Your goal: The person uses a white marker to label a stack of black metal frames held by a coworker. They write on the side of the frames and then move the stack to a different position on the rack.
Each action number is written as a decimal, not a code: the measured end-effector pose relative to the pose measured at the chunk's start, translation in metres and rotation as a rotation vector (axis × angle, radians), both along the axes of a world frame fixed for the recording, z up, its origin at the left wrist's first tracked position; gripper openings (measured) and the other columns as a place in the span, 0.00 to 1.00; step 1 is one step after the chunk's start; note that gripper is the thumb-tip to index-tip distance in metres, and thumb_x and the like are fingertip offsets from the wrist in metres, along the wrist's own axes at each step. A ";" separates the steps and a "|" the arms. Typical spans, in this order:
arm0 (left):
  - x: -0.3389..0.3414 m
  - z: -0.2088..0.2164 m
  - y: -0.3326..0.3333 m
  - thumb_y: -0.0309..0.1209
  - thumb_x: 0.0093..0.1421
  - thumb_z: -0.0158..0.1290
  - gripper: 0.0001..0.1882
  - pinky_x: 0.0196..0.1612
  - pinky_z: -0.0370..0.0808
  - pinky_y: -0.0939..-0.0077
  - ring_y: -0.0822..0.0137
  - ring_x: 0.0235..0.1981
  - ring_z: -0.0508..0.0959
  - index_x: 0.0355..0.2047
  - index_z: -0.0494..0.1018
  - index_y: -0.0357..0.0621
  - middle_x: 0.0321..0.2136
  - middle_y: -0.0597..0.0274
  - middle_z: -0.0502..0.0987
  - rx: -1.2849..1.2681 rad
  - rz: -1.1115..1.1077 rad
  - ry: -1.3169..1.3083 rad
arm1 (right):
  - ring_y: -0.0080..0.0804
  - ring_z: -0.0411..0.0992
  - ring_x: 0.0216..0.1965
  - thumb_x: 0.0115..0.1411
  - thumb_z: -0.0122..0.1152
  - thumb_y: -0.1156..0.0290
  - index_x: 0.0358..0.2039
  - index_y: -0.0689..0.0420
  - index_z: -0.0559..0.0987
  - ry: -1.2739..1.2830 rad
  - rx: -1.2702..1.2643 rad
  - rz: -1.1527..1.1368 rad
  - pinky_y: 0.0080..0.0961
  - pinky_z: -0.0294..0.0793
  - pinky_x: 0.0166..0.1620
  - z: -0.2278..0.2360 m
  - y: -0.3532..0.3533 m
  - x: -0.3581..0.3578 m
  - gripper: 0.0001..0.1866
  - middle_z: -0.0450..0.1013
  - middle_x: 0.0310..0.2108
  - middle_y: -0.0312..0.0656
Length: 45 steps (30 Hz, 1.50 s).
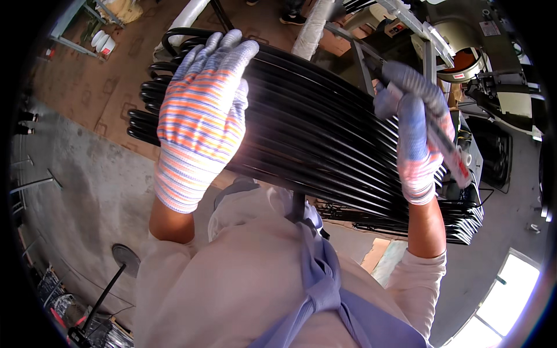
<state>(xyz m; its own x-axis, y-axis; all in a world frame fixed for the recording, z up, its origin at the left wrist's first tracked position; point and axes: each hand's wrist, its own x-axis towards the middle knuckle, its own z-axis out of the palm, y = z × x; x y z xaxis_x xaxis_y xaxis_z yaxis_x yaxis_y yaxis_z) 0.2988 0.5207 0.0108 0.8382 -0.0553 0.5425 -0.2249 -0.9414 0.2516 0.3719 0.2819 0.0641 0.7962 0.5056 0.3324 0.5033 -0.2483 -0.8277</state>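
Note:
A wide row of black bent metal tubes (313, 116), packed side by side, spans the space in front of me. My left hand (203, 98), in a striped orange, white and blue knit glove, lies flat across the tubes' left part with its fingers stretched out. Over the right part is my right hand (418, 122), gloved the same way and closed round a slim grey stick-shaped tool (444, 142) with red marking. The tool slants from upper left to lower right. Blur hides its far end, so I cannot tell whether it touches the tubes.
More black tubes (464, 220) are stacked lower right. Beyond the row stand a grey metal frame (429, 64) and a plastic-wrapped post (313, 29). Machinery (510, 87) is at the far right. A round-based stand (125, 258) is on the grey floor at lower left.

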 end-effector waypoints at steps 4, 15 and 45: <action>0.003 -0.003 -0.003 0.25 0.55 0.44 0.16 0.56 0.61 0.63 0.54 0.51 0.68 0.45 0.71 0.45 0.48 0.53 0.70 -0.014 0.012 0.005 | 0.34 0.73 0.25 0.43 0.64 0.73 0.29 0.56 0.75 -0.507 -0.205 0.210 0.24 0.73 0.29 -0.011 0.011 0.006 0.11 0.72 0.22 0.40; 0.008 -0.007 -0.004 0.23 0.53 0.46 0.14 0.55 0.61 0.60 0.52 0.51 0.68 0.40 0.73 0.40 0.45 0.50 0.72 -0.044 0.007 0.034 | 0.31 0.68 0.15 0.36 0.64 0.70 0.30 0.55 0.73 -0.742 -0.397 0.446 0.23 0.68 0.17 -0.020 0.036 0.027 0.17 0.66 0.14 0.35; -0.026 0.007 -0.005 0.23 0.54 0.45 0.11 0.52 0.64 0.58 0.56 0.42 0.74 0.37 0.73 0.38 0.37 0.55 0.76 -0.099 -0.192 -0.101 | 0.40 0.72 0.27 0.33 0.64 0.78 0.33 0.55 0.76 -0.810 -0.398 0.290 0.30 0.73 0.30 -0.005 0.020 -0.026 0.20 0.69 0.25 0.40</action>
